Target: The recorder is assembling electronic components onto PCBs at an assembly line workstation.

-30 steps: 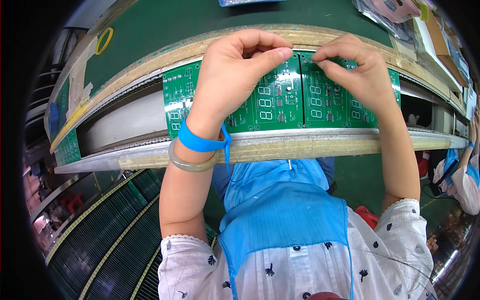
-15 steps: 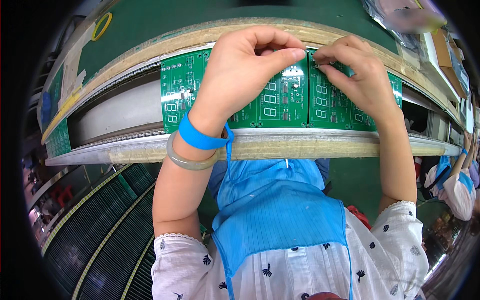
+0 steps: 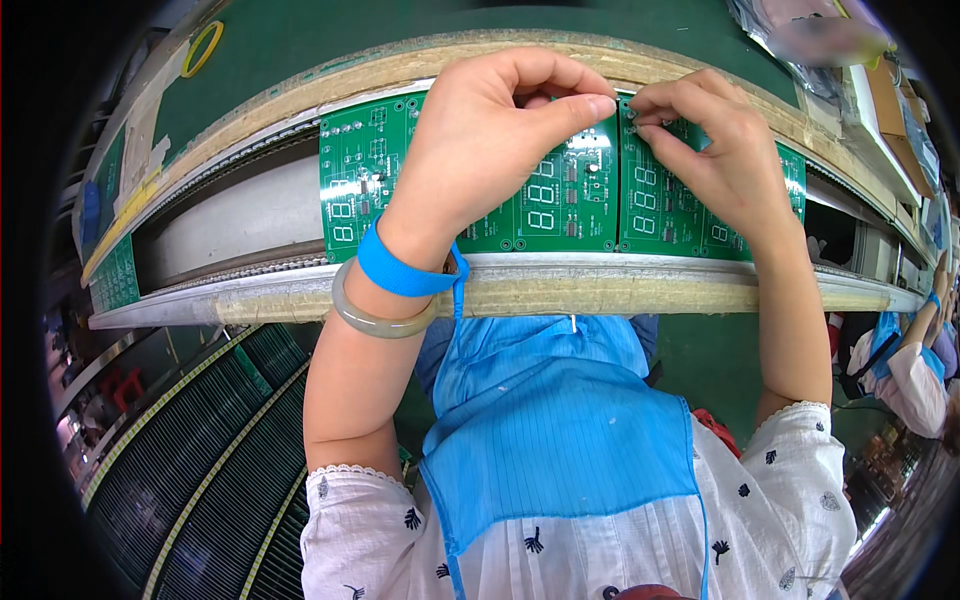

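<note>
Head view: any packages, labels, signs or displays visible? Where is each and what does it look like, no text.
Numeric display blocks: on the green circuit board on the conveyor, beneath the left hand; small dark rectangles, pale digit segments.
More display blocks: on the adjoining green board under the right hand; same look.
Clear plastic bags: far right on the green table; crumpled, blurred.

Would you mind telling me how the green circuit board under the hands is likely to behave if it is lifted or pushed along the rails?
The circuit board looks like a thin flat panel spanning two rails, so it probably stays stiff and slides easily. It seems light for its area. The displays standing proud of it may be fragile, so edge contact seems safer.
</note>
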`<act>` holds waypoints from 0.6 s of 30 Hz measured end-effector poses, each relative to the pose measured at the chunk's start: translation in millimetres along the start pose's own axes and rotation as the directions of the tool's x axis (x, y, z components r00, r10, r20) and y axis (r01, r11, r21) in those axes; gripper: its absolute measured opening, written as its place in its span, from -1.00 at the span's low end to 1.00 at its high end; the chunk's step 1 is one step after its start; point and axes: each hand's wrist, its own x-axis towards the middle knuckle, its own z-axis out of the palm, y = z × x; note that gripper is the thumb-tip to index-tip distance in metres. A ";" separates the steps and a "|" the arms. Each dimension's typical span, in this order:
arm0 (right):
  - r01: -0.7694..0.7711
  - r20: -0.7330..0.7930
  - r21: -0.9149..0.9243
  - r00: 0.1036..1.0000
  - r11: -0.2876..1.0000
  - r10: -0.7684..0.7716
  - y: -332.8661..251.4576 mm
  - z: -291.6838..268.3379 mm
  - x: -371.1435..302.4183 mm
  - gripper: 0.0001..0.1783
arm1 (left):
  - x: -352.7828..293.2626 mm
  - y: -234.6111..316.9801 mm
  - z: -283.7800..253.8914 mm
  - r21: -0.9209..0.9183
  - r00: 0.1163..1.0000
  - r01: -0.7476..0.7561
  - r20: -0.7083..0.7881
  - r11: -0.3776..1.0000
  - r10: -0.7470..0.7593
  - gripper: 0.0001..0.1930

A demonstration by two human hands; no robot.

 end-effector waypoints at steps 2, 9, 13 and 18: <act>-0.004 -0.011 -0.017 1.000 1.000 0.004 -1.5 0.0 -0.6 -0.74 | 0.3 0.2 0.2 0.002 1.000 -0.001 0.003 1.000 0.001 -0.80; 0.023 -0.040 -0.103 0.999 0.994 -0.027 -7.5 0.0 -1.4 -0.74 | 0.1 -1.1 2.9 0.023 1.000 0.009 -0.009 1.000 -0.009 -0.81; -0.010 -0.045 -0.134 0.999 0.991 0.004 -11.8 1.7 -1.4 -0.75 | -0.8 0.8 6.1 0.046 0.999 0.027 -0.034 0.999 -0.025 -0.82; -0.056 -0.045 -0.165 0.998 0.985 0.049 -16.9 2.6 -0.3 -0.74 | 0.1 -0.4 9.6 0.027 0.999 0.025 -0.035 0.999 -0.024 -0.83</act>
